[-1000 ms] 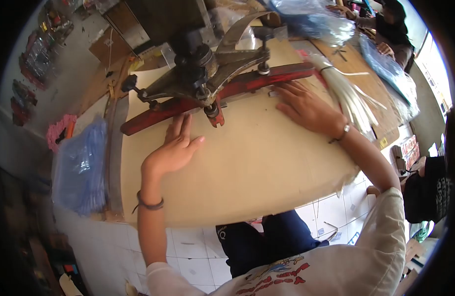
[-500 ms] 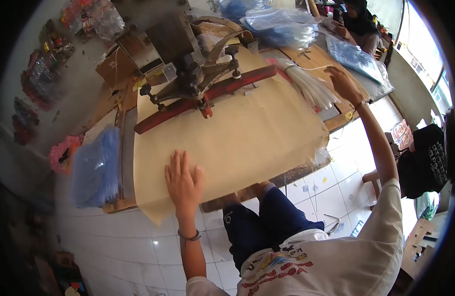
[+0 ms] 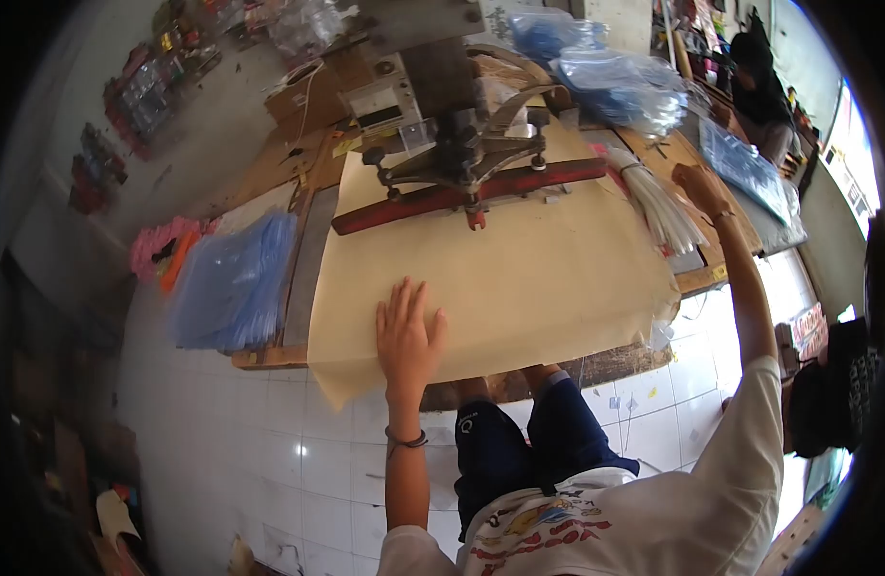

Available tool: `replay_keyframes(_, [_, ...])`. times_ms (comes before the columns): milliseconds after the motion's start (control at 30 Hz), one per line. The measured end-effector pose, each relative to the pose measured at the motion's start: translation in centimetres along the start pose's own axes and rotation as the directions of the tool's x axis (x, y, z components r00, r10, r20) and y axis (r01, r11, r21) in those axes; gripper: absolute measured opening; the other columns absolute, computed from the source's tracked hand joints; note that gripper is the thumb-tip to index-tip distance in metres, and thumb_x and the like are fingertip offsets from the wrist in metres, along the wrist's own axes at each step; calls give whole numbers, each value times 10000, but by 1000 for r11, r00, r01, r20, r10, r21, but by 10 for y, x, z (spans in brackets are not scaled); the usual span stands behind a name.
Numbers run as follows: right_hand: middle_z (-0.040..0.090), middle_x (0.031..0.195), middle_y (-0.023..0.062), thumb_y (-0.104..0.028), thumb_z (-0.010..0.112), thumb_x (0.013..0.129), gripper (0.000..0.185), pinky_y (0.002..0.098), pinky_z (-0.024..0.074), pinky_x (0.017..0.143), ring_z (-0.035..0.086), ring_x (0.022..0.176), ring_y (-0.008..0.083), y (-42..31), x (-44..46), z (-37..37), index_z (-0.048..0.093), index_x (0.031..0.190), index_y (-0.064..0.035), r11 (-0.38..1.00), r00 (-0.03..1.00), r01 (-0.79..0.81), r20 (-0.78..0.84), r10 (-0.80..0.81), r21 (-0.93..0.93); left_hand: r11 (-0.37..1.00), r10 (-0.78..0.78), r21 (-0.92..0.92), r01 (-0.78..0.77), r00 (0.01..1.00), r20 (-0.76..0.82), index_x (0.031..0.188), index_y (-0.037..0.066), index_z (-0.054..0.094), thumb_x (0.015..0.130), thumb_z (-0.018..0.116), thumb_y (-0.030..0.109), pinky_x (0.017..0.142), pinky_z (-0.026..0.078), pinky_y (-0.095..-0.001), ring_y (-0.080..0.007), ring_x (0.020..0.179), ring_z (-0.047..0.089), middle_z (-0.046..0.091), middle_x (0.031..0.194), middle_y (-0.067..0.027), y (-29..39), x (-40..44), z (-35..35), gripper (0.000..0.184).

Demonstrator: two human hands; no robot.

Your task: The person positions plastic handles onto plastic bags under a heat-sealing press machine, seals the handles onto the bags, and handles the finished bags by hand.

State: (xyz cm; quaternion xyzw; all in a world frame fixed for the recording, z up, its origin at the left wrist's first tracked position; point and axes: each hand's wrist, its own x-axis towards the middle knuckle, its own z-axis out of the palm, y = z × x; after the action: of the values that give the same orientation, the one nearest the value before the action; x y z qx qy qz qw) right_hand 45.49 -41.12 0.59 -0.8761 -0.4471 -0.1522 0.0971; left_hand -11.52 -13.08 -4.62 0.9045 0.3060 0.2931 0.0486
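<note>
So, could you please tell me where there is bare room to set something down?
The tan sheet looks mostly bare between the left hand, the red bar and the sheet's right edge. It is crowded beyond that edge, with white strips near the right hand, and at left, under blue plastic.

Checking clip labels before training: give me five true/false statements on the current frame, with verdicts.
1. The left hand lies palm down on the tan sheet. True.
2. The right hand grips the red bar. False: it is away from the bar, near the pale strips.
3. A stack of blue plastic lies left of the tan sheet. True.
4. Pink material lies right of the tan sheet. False: it lies left.
5. The shorts are white. False: dark blue.
</note>
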Motion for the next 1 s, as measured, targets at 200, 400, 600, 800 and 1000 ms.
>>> replay_keyframes(200, [687,902,184,-197,603,1010,194,419,512,746,672,818,330,-38,-21,-62,632,1073,-15,981,947,21,-320,43,194,1000,0,1,0,1000,-26,1396,99,578,954,597,319,1199,282,-502,-312,1419,435,501,1511,-118,-1,-1,4,494])
replay_keyframes(400, [716,974,177,-211,663,974,234,386,511,776,684,853,312,-108,-30,-123,713,1069,-4,972,956,80,-292,-13,219,1000,-13,-14,13,1000,-13,1384,97,588,948,602,314,1200,282,-502,-306,1418,438,508,1504,-123,2,2,-1,488])
replay_keyframes(600, [744,1043,163,-248,656,974,257,404,532,836,705,905,318,-122,-15,-109,757,1081,-38,945,983,118,-173,-67,304,1000,5,-19,-6,1000,-28,1380,96,595,952,599,328,1210,274,-492,-294,1420,441,521,1490,-133,0,1,1,487])
replay_keyframes(800, [755,1031,160,-281,727,916,324,378,553,837,725,914,285,-106,-4,-96,750,1084,-5,947,996,83,-46,-72,311,1000,12,-25,-13,1000,-18,1382,94,592,959,597,334,1209,275,-493,-300,1419,442,520,1491,-138,-2,1,1,486])
replay_keyframes(1000, [763,1015,178,-275,793,838,350,370,570,837,747,905,284,-81,-2,-95,770,1073,-16,945,999,-49,32,40,324,999,16,-34,-17,999,-29,1379,91,594,962,595,338,1205,277,-496,-304,1415,446,518,1492,-140,-3,0,2,485])
